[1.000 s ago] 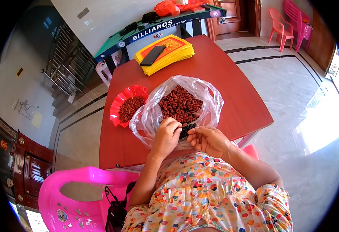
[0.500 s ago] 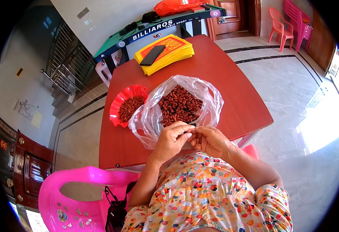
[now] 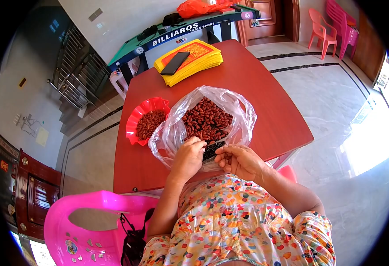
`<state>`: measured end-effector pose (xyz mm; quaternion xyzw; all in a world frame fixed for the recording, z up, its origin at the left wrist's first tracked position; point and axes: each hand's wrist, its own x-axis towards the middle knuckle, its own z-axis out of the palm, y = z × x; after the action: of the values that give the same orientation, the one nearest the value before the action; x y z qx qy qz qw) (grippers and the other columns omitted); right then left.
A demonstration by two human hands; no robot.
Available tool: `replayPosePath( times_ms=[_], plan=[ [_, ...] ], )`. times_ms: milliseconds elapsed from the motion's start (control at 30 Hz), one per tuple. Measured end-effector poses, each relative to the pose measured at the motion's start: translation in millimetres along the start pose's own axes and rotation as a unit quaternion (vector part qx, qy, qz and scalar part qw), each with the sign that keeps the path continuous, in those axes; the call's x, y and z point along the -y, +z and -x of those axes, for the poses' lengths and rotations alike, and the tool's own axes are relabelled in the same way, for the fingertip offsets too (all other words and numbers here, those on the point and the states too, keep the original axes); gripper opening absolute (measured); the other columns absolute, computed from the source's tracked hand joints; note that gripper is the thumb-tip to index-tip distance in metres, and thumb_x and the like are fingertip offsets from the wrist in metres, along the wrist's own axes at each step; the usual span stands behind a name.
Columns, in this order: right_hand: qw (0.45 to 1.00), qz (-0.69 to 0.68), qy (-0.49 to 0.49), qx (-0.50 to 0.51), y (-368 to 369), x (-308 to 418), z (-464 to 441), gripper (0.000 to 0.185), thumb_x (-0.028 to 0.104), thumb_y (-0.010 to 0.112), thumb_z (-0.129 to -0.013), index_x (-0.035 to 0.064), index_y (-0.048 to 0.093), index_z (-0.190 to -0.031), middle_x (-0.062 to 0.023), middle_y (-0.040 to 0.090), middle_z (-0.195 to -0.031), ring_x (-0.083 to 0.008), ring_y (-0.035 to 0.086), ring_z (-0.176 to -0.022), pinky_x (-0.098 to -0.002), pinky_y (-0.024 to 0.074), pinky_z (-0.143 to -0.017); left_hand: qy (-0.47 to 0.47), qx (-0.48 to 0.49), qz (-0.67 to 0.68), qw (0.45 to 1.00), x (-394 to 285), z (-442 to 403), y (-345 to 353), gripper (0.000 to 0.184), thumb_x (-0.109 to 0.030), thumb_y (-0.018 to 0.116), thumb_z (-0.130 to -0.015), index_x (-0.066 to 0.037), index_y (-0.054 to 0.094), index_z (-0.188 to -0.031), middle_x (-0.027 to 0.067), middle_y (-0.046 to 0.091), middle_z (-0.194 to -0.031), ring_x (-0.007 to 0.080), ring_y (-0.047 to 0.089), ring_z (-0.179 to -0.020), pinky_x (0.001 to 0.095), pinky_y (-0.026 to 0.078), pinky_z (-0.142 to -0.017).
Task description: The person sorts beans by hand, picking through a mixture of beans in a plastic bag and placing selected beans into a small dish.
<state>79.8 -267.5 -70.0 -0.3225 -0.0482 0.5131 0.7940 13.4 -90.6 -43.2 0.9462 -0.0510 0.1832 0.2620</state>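
Observation:
A clear plastic bag (image 3: 245, 113) stands wide open on the red table, holding many reddish-brown beans (image 3: 207, 116) and a patch of small black beans (image 3: 210, 153) at its near side. Inside the near left part of the bag, my left hand (image 3: 188, 158) has its fingers curled down at the edge of the beans; its fingertips are partly hidden. My right hand (image 3: 243, 163) is at the near right rim, thumb and forefinger pinched together, and whatever lies between them is too small to name. Left of the bag sits a fluted red bowl (image 3: 133, 120) with lighter reddish-brown pieces (image 3: 150, 124).
On the far part of the red table (image 3: 265, 99) lies a yellow stack of printed paper (image 3: 203, 60) with a black phone (image 3: 175, 64) on top. A pink chair (image 3: 83, 213) carrying a black bag (image 3: 133, 244) stands at the near left. Behind is a billiard table (image 3: 181, 32).
My left hand has moved left and away from my right hand, down to the beans. The black beans now show between the hands. My right hand stays nearly in place.

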Motion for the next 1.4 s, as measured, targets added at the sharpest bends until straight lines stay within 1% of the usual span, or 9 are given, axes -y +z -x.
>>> replayPosePath(
  times_ms=[233,500,833,933,1133,1233,1300,1333,1400],
  plan=[
    [1.000,-0.002,0.001,0.003,0.7,-0.1,0.4,0.027,0.018,0.038,-0.095,-0.0018,0.058,-0.096,-0.0085,0.061,-0.082,-0.0124,0.057,-0.067,-0.0238,0.0497,-0.060,-0.006,0.017,0.000,1.000,-2.6,0.4,-0.5,0.016,0.000,0.058,-0.076,0.003,0.062,-0.092,0.0140,0.057,-0.089,0.0315,0.057,-0.084,0.0379,0.045,-0.074],
    [1.000,-0.001,0.000,0.005,-0.4,-0.6,-0.4,0.027,0.018,0.038,-0.095,-0.0018,0.057,-0.097,-0.0083,0.061,-0.082,-0.0124,0.057,-0.068,-0.0240,0.0498,-0.060,-0.031,0.022,0.000,0.999,-1.3,0.3,0.8,0.008,-0.001,0.056,-0.075,0.003,0.058,-0.083,0.0153,0.057,-0.086,0.0328,0.057,-0.083,0.0394,0.045,-0.072],
    [1.000,0.004,0.000,0.001,0.3,-0.2,-0.4,0.027,0.018,0.038,-0.095,-0.0017,0.057,-0.097,-0.0083,0.061,-0.082,-0.0124,0.057,-0.068,-0.0241,0.0493,-0.059,-0.022,0.019,-0.008,1.000,-2.1,-0.5,1.7,0.011,0.000,0.055,-0.073,0.002,0.057,-0.084,0.0160,0.057,-0.086,0.0336,0.056,-0.082,0.0401,0.045,-0.071],
    [1.000,0.004,-0.002,0.001,0.4,-0.4,0.1,0.028,0.018,0.038,-0.095,-0.0017,0.057,-0.097,-0.0084,0.061,-0.083,-0.0125,0.057,-0.068,-0.0238,0.0490,-0.059,-0.037,0.012,0.006,0.999,-3.3,-1.3,1.8,0.011,0.000,0.055,-0.074,0.002,0.056,-0.084,0.0157,0.057,-0.086,0.0331,0.057,-0.081,0.0393,0.046,-0.070],
    [1.000,0.005,-0.001,0.000,-0.4,-0.8,-0.6,0.028,0.018,0.038,-0.095,-0.0017,0.057,-0.097,-0.0087,0.061,-0.084,-0.0124,0.057,-0.068,-0.0240,0.0488,-0.060,-0.048,-0.036,0.054,0.997,-3.0,-2.1,2.3,0.010,-0.001,0.056,-0.077,0.003,0.057,-0.086,0.0156,0.059,-0.083,0.0321,0.058,-0.077,0.0375,0.047,-0.066],
    [1.000,0.019,0.003,-0.009,3.0,0.9,0.7,0.026,0.018,0.036,-0.095,-0.0010,0.053,-0.098,-0.0086,0.058,-0.083,-0.0133,0.055,-0.068,-0.0249,0.0467,-0.059,-0.043,-0.063,0.076,0.994,-3.5,-3.0,0.8,0.010,-0.002,0.056,-0.079,0.004,0.059,-0.087,0.0161,0.060,-0.082,0.0312,0.060,-0.075,0.0358,0.047,-0.066],
    [1.000,0.019,0.003,-0.010,2.3,0.3,0.3,0.026,0.018,0.036,-0.095,-0.0009,0.053,-0.098,-0.0087,0.058,-0.083,-0.0134,0.055,-0.068,-0.0249,0.0468,-0.060,-0.023,-0.075,0.101,0.992,-6.5,-3.5,-1.2,0.011,-0.002,0.056,-0.081,0.005,0.061,-0.089,0.0154,0.061,-0.082,0.0282,0.061,-0.073,0.0328,0.048,-0.064],
    [1.000,0.018,0.003,-0.010,2.1,0.0,0.1,0.026,0.018,0.036,-0.095,-0.0009,0.053,-0.099,-0.0087,0.058,-0.083,-0.0134,0.055,-0.068,-0.0249,0.0469,-0.060,-0.023,-0.075,0.101,0.992,-9.6,-4.0,-3.1,0.011,-0.002,0.056,-0.081,0.005,0.061,-0.089,0.0154,0.061,-0.082,0.0282,0.061,-0.073,0.0328,0.048,-0.064],
    [1.000,0.015,0.000,-0.011,3.2,-0.2,1.0,0.026,0.018,0.036,-0.096,-0.0008,0.053,-0.099,-0.0087,0.058,-0.083,-0.0134,0.055,-0.068,-0.0248,0.0470,-0.060,0.010,-0.048,0.141,0.989,-17.9,-4.8,-7.4,0.012,-0.001,0.057,-0.081,0.005,0.062,-0.090,0.0135,0.062,-0.082,0.0238,0.061,-0.073,0.0298,0.048,-0.065]
  ],
)
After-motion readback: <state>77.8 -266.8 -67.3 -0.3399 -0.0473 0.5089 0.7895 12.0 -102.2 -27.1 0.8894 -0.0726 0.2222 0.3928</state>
